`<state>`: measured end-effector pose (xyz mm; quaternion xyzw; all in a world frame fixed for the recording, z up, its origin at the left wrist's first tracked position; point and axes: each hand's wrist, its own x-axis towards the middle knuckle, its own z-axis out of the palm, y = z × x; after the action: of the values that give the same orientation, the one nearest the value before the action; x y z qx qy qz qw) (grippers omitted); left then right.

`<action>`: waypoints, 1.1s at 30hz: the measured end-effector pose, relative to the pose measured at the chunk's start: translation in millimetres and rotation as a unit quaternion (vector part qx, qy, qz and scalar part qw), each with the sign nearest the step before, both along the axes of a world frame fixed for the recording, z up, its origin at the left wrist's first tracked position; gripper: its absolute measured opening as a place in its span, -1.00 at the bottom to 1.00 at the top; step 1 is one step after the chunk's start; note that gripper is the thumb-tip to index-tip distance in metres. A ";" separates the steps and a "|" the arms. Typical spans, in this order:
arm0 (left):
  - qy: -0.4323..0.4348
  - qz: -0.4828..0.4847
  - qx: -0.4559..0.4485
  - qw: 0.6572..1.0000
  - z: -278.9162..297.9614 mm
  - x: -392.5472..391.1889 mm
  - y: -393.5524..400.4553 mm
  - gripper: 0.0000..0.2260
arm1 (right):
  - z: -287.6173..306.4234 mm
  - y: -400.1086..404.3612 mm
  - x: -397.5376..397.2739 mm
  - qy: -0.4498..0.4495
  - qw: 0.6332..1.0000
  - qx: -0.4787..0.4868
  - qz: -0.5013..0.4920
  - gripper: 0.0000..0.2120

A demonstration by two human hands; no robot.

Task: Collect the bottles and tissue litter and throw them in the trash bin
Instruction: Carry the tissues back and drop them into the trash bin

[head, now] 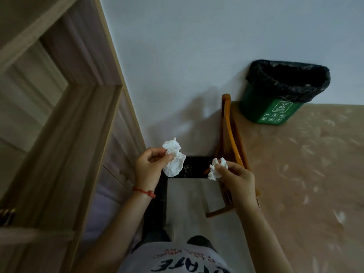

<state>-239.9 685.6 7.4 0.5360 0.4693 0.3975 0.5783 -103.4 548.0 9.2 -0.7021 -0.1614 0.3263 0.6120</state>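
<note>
Up and to the right of both grips, well apart from them, stands the green plastic trash bin with a black liner bag [283, 91], set on the beige patterned bench [305, 174] against the pale wall; its mouth is open and tilted toward the camera, and nothing in view blocks it. Between the bin and the hands, the orange wooden chair frame [233, 142] runs up beside the bench edge, its long rail pointing roughly toward the bin's base. Lower down, the left hand [149, 166] is pinched on the larger crumpled white tissue [174, 158], which hangs from thumb and fingertips just right of the palm, its longer side running down and slightly right. The right hand [234, 176] is pinched on the smaller wadded white tissue [217, 168], which sticks out to the upper left of its fingers, so the two tissues sit near each other without touching. A red string bracelet [144, 192] circles the left wrist. No bottles show here. Judged from this layout, the right hand is the nearer to the bin, which lies up and right of it past the chair, so its tissue looks the shorter carry, while the left tissue must cross over the chair frame or follow behind.
</note>
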 end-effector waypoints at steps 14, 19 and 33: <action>0.007 -0.041 -0.003 0.999 -7.2 90.8 126.9 -0.80 | -0.3 120.4 78.8 0.014 0.999 0.013 -0.046 -0.93; 0.015 -0.059 -0.003 0.998 -9.7 137.3 163.4 -0.76 | -3.1 157.5 124.1 0.029 0.998 0.015 -0.063 -0.94; 0.013 -0.195 -0.004 0.981 -4.5 252.9 213.5 -0.76 | 0.9 189.3 197.7 0.035 0.984 0.005 -0.176 -0.95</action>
<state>13.0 899.1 2.8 0.6197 0.3652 0.2681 0.6409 94.3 737.3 10.1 -0.7048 -0.0152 0.2375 0.6683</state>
